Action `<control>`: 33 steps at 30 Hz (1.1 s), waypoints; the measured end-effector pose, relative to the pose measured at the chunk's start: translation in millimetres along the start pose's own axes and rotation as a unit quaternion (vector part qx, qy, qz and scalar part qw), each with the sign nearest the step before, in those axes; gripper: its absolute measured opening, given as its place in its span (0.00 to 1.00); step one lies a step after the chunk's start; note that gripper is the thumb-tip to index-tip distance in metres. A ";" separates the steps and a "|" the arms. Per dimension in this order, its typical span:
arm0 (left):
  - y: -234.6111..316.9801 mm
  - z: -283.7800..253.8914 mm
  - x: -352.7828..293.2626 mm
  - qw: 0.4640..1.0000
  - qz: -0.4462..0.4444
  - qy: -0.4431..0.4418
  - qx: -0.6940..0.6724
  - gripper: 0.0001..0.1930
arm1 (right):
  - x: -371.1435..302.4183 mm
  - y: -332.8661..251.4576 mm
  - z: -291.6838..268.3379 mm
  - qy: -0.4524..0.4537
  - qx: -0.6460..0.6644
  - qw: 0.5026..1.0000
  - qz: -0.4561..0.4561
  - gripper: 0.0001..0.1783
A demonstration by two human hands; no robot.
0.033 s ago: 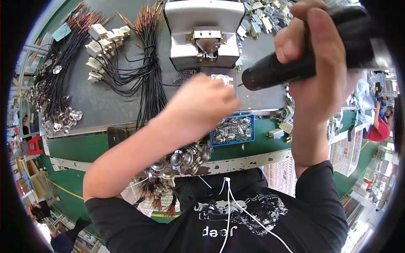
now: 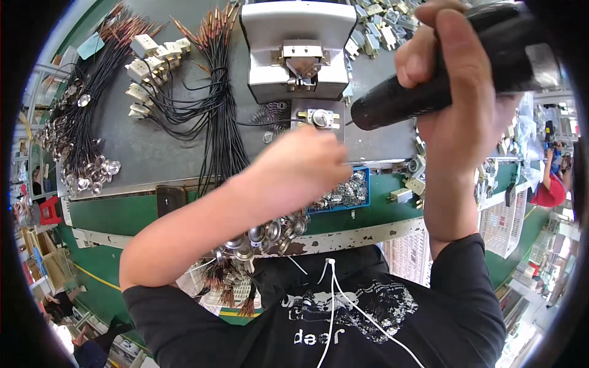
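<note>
My right hand (image 2: 457,86) is wrapped round a black electric screwdriver (image 2: 405,101), its thin bit pointing left. Just left of the bit lies a small white part with a round metal cap (image 2: 320,118), a black wire running to it from the left. It rests on a plate in front of a white and grey bench machine (image 2: 300,30). Nearer me, my left hand (image 2: 304,159) is blurred, its fingers curled downward; anything between them is hidden. Partly beneath that hand stands a blue tray (image 2: 369,187) of small metal pieces.
Bundles of black wires (image 2: 221,116) with copper ends lie left of the machine, beside white connector blocks (image 2: 144,70). Round metal caps (image 2: 257,233) are heaped at the near edge. More white blocks (image 2: 380,30) lie back right. A dark phone (image 2: 170,199) sits at front left.
My left hand has moved toward me, off the capped part and over the blue tray, so the part now shows. The screwdriver has shifted only slightly.
</note>
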State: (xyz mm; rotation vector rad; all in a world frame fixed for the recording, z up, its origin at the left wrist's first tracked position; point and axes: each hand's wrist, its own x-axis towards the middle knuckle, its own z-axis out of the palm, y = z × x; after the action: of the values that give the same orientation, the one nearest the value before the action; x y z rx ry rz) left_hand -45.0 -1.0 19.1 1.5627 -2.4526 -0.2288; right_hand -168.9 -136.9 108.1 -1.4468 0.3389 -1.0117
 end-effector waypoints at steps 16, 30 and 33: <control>2.1 22.9 2.4 0.985 0.032 -0.074 -0.156 0.07 | 26.0 10.7 59.6 0.075 -0.025 0.982 -0.171 0.07; -2.2 22.2 4.8 0.970 0.031 -0.070 -0.232 0.11 | 44.9 45.8 50.5 -0.008 0.016 0.959 -0.282 0.10; -1.4 13.9 4.7 0.968 -0.002 -0.104 -0.228 0.10 | 30.5 27.9 67.9 0.010 0.003 0.976 -0.216 0.11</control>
State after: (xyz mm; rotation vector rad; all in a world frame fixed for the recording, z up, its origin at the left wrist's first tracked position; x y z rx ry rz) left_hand -49.5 -5.7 5.9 1.3940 -2.3126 -0.9280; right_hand -91.4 -119.9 105.0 -1.5392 0.0309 -1.3738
